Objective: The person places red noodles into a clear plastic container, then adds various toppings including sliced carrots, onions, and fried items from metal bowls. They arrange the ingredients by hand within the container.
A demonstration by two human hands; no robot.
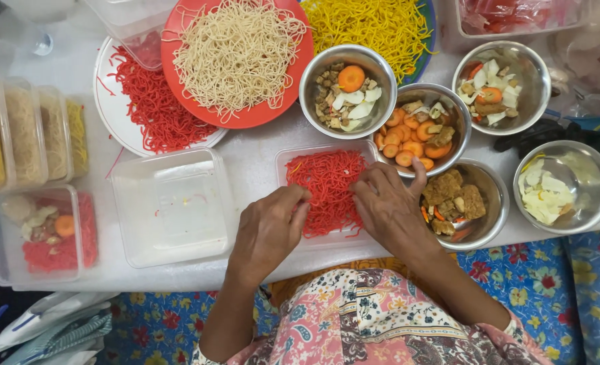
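At the near edge of the white counter (252, 162), a clear plastic container (327, 192) holds a bed of red noodles (328, 182). Both hands rest on it. The left hand (269, 230) has its grip closed, fingertips pinched into the red noodles at the container's left side. The right hand (389, 206) lies on the right side, fingers curled down onto the noodles in a loose grip; whether it pinches any strands cannot be told.

Just left of the container sits an empty clear container (171, 206). Touching its right side are steel bowls: one of carrot slices (415, 132) and one of brown fried pieces (465, 203). Farther back stand a red plate of pale noodles (239, 57) and a white plate of red noodles (148, 105).
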